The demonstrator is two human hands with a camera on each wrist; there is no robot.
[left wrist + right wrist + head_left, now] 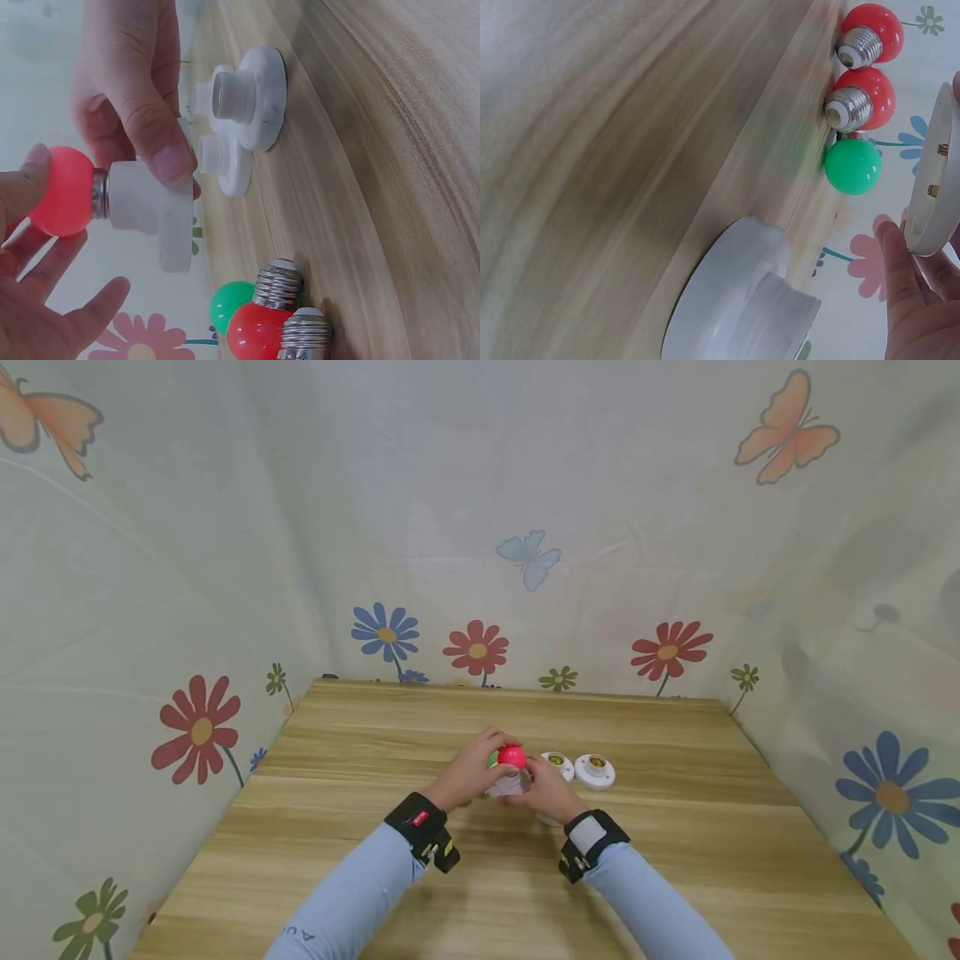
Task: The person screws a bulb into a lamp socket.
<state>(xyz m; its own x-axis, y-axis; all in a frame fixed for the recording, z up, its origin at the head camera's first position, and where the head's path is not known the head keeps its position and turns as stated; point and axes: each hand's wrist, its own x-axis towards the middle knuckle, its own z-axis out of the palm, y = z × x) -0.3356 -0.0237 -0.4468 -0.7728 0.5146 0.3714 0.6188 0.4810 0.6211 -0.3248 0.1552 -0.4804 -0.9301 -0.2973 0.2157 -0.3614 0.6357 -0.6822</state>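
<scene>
A red light bulb (512,757) stands with its metal thread partly inside a white lamp socket (136,196), held above the table. My left hand (471,772) pinches the bulb's round glass between thumb and fingers. From the other side, my right hand (551,791) grips the socket by its round base, the thumb (171,159) lying across the rim. Two brass screws show on the socket's underside in the right wrist view. A strip of silver thread remains visible between bulb and socket in the left wrist view.
More white sockets (595,772) stand on the wooden table (675,860) to the right, one partly behind my right hand. Loose bulbs lie at the left: a green one (853,166) and red ones (874,94). A flowered curtain (420,485) surrounds the table.
</scene>
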